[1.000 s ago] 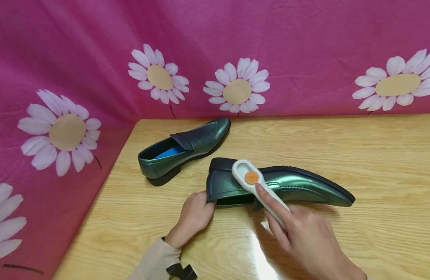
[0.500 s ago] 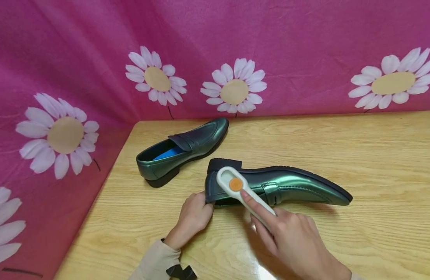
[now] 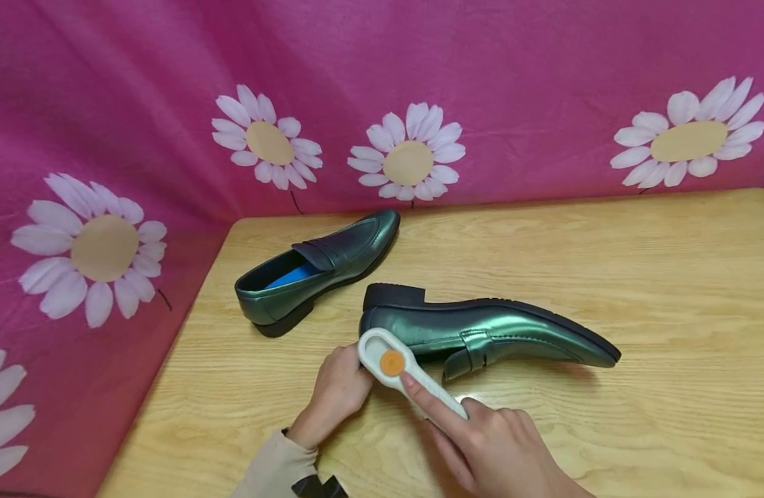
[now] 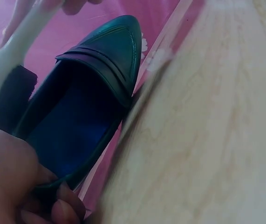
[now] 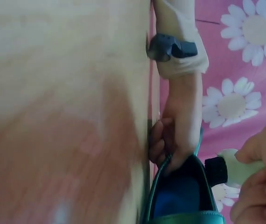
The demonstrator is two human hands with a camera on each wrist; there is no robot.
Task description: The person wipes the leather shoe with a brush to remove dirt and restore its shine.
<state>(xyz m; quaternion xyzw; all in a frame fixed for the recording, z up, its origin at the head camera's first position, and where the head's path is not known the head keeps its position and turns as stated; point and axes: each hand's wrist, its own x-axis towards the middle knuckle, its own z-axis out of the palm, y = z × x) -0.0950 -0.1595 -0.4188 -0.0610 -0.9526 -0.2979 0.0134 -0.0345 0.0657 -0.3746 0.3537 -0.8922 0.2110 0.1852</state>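
A dark green loafer (image 3: 446, 324) lies on its side, its black sole facing away from me and its toe pointing right. My left hand (image 3: 339, 384) grips the back rim of its heel, thumb and fingers on either side of the edge in the left wrist view. A white-handled shoe brush (image 3: 379, 346) with an orange button is in my right hand (image 3: 490, 449), index finger extended along the handle up to the button. The dark bristles (image 4: 12, 95) are against the side of the shoe near the heel in the left wrist view. In the head view the brush head overlaps my left fingers.
The matching loafer (image 3: 322, 270) stands upright behind and to the left, with a blue insole showing. Both shoes are on a wood-grain table (image 3: 680, 297). A pink cloth (image 3: 512, 83) with white daisies borders the table at the back and left.
My right hand has drawn the brush leftward and toward me, from the loafer's middle to its heel rim. My left hand keeps its grip, and the shoe lies in the same pose.
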